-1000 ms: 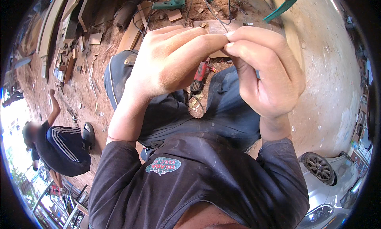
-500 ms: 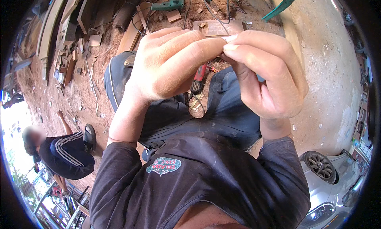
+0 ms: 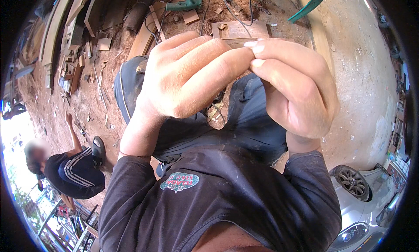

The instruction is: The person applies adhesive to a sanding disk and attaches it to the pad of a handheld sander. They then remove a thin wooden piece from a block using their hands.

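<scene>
My left hand (image 3: 187, 79) and my right hand (image 3: 301, 88) meet at the fingertips, raised over my lap. Both are closed in a pinch, thumb and fingers pressed together. Whatever lies between the tips is too small or too hidden to make out. Past the fingertips, a flat wooden board (image 3: 238, 30) with a small wood scrap on it rests on the dirt floor. A tool between my knees is almost wholly covered by my left hand.
A green power drill (image 3: 185, 2) with a dark cord lies at the back. Curved green legs (image 3: 310, 8) stand to its right. Long planks (image 3: 52, 38) and scraps crowd the left. Another person (image 3: 74, 173) crouches at left; a silver car (image 3: 366, 208) is at lower right.
My pinched hands have shifted slightly right and nearer to me. My left hand now covers the red tool that showed between my knees. The other person's arm has moved slightly.
</scene>
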Motion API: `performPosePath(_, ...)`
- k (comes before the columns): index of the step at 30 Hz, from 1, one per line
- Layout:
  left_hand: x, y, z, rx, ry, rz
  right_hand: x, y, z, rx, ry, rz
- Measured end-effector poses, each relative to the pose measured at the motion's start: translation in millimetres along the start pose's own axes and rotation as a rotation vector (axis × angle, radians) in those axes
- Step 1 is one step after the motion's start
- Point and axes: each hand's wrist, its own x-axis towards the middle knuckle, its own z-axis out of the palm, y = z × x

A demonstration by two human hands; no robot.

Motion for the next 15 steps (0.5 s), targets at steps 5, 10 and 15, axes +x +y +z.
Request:
performPosePath(5, 0.1, -0.2, 0.6, -0.008, 0.008, 0.012, -0.8, -2.4, -1.9, -0.011, -0.004, -0.002)
performPosePath(10, 1.9, 0.8, 1.7, -0.012, 0.025, 0.012, -3.5, -0.7, -1.0, -0.017, -0.004, -0.014)
performPosePath(15, 2.6, 1.9, 0.0, -0.024, 0.018, -0.014, -4.3, -2.1, 0.2, -0.001, -0.005, -0.008)
